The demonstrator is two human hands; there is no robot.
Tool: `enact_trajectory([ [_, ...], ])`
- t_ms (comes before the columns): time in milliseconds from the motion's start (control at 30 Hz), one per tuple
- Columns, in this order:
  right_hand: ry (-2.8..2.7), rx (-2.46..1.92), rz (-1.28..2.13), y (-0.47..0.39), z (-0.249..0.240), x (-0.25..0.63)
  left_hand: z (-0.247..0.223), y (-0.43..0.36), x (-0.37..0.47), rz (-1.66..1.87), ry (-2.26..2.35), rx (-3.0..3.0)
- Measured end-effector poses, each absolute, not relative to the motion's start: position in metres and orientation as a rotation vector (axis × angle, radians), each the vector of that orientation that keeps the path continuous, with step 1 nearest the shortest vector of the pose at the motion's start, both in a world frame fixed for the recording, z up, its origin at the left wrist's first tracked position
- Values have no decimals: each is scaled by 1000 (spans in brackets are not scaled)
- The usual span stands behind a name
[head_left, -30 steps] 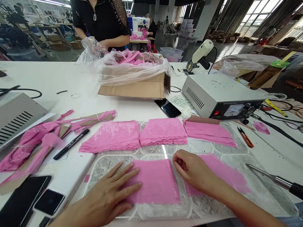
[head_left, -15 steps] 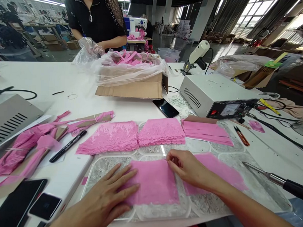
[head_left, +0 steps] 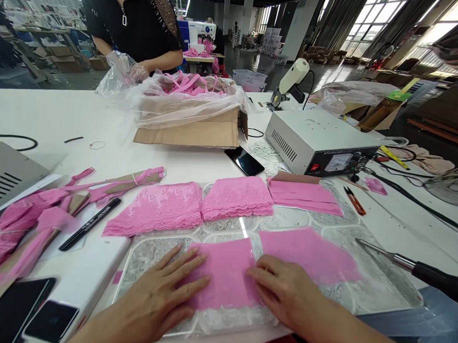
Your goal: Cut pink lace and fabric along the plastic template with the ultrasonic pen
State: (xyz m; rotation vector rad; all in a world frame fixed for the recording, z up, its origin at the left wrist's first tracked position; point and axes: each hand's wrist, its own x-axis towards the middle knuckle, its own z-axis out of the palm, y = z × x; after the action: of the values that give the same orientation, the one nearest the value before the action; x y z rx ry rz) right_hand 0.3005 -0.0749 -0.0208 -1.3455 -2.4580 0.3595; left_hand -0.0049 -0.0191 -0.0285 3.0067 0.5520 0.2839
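Observation:
My left hand (head_left: 168, 292) lies spread on the left side of a thin pink fabric piece (head_left: 227, 271), fingers flat. At that piece's right edge, my right hand (head_left: 290, 291) presses its fingertips down, fingers slightly bent and close together. A second pink fabric piece (head_left: 308, 254) lies just beyond the right hand. Both pieces rest on a clear plastic mat with a grey marbled pattern (head_left: 151, 246). Behind them sit two stacks of pink lace, the left stack (head_left: 160, 204) and the right stack (head_left: 237, 197), and a stack of plain pink pieces (head_left: 305, 196).
A black-handled tool with a pointed metal tip (head_left: 402, 260) lies at the right, near orange snips (head_left: 354, 201). Farther back stand a grey power box (head_left: 320, 139) and a carton (head_left: 189, 130) of pink straps. Pink garments (head_left: 32, 219), a marker (head_left: 90, 224) and phones lie left. A person stands opposite.
My right hand has moved down the fabric's right edge from its upper corner, and its pinch has loosened. My left hand stays on the fabric. The view has shifted slightly right.

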Motion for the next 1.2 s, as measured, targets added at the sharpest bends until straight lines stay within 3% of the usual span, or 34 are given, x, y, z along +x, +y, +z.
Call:
enact_trajectory([
  [300, -2075, -1450, 138, -107, -33, 348, -18, -8, 8, 262, 444, 3125],
  [567, -1593, -1753, -134, -142, -50, 429, -17, 17, 104, 149, 25, 2962],
  [867, -1731, -1659, -179, -155, -61, 430, -15, 29, 147, -103, -104, 2872],
  [1200, -1511, -1610, -190, -150, -65, 428, -3, 39, 152, -68, -166, 2900],
])
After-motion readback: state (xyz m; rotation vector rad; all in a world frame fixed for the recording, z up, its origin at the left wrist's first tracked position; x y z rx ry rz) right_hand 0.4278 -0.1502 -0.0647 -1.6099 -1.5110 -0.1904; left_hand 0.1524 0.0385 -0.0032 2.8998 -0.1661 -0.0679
